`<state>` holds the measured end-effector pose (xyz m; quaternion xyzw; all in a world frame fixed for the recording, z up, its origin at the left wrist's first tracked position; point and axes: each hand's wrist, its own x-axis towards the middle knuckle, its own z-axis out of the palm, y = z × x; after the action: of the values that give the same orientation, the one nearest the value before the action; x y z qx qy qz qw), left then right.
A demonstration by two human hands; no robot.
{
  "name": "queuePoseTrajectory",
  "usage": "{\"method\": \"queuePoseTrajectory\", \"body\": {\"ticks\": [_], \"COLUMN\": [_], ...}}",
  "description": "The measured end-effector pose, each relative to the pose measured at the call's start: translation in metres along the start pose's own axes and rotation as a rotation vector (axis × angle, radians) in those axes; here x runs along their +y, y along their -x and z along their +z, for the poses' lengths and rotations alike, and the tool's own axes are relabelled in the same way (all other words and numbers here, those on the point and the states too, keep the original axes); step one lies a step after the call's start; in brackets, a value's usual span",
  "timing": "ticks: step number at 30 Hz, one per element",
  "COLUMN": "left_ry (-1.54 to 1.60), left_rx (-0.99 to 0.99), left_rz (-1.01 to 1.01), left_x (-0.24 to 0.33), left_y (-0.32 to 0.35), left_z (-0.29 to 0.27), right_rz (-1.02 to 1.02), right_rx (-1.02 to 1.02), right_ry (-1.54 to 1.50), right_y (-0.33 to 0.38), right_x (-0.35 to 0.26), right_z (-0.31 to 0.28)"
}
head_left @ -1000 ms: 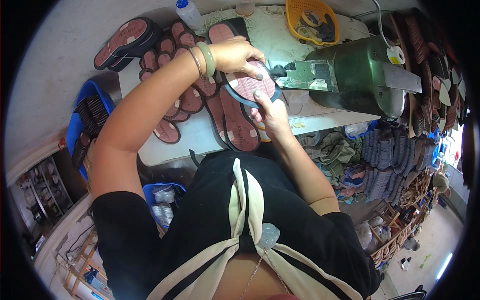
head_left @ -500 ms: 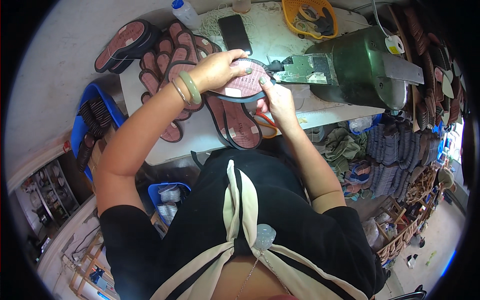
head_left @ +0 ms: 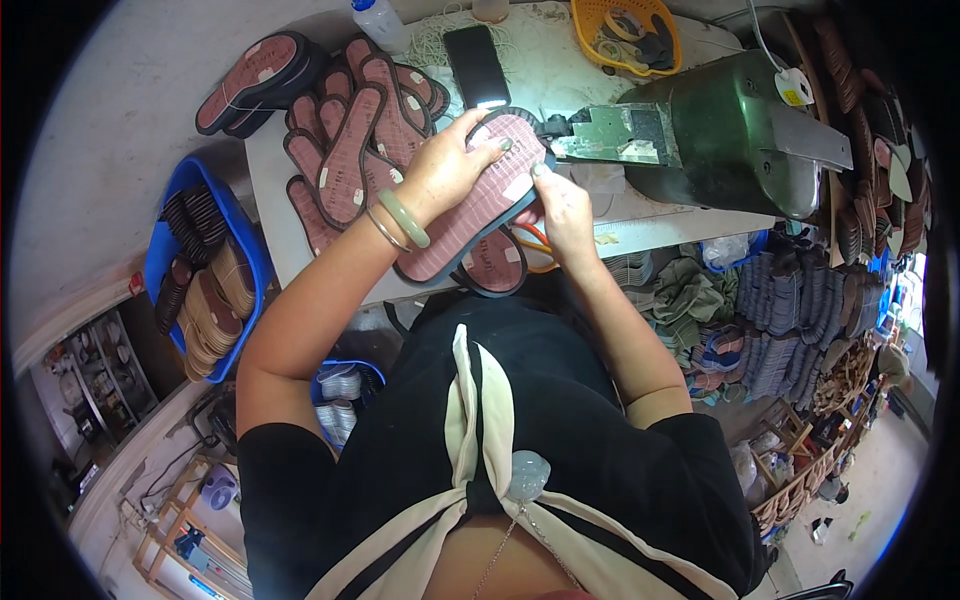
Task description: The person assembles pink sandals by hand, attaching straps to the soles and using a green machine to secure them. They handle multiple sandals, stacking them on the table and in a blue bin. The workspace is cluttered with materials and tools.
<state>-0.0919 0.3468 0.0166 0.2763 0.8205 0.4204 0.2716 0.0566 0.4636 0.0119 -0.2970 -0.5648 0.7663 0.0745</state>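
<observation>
The left hand (head_left: 440, 175) lay flat on top of a pink shoe sole with a dark rim (head_left: 475, 205), its fingers (head_left: 478, 155) spread along the upper surface and pressing down. The right hand (head_left: 562, 210) gripped the sole's right edge, fingers curled and pinching the rim, thumb on top. Half a second before, the sole had sat higher and more crosswise in front of the hands; it had since swung so that its toe pointed up toward the green machine (head_left: 740, 130) and its heel back toward the body, with the left hand shifted further onto it. Directly under the fingers a second pink sole (head_left: 495, 265) lay on the counter (head_left: 620, 220), with orange-handled scissors (head_left: 538, 245) just beside the right hand. Left of the left hand a fan of pink soles (head_left: 350, 150) rested on the counter. Beyond the fingertips lay a black phone (head_left: 477, 65), and further off an orange basket (head_left: 625, 35). Far left, a blue crate (head_left: 160, 260) held stacked soles; far right, piles of dark soles (head_left: 800, 300) filled the room.
</observation>
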Motion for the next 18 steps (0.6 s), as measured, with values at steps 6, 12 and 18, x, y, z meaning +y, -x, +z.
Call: {"method": "queuePoseTrajectory", "body": {"ticks": [6,12,18], "left_ry": [0.145,0.076,0.033], "left_rx": [0.100,0.298,0.446], "left_rz": [-0.048,-0.106,-0.196], "left_x": [0.004,0.005,0.021], "left_y": [0.006,0.007,0.007], "left_z": [0.014,0.026,0.031], "right_rz": [0.425,0.521,0.508], "right_rx": [-0.330,-0.558,-0.385], "right_ry": [-0.390,-0.748,-0.854], "right_y": [0.048,0.072,0.091], "right_x": [0.056,0.018,0.016], "right_z": [0.007,0.000,-0.009]}}
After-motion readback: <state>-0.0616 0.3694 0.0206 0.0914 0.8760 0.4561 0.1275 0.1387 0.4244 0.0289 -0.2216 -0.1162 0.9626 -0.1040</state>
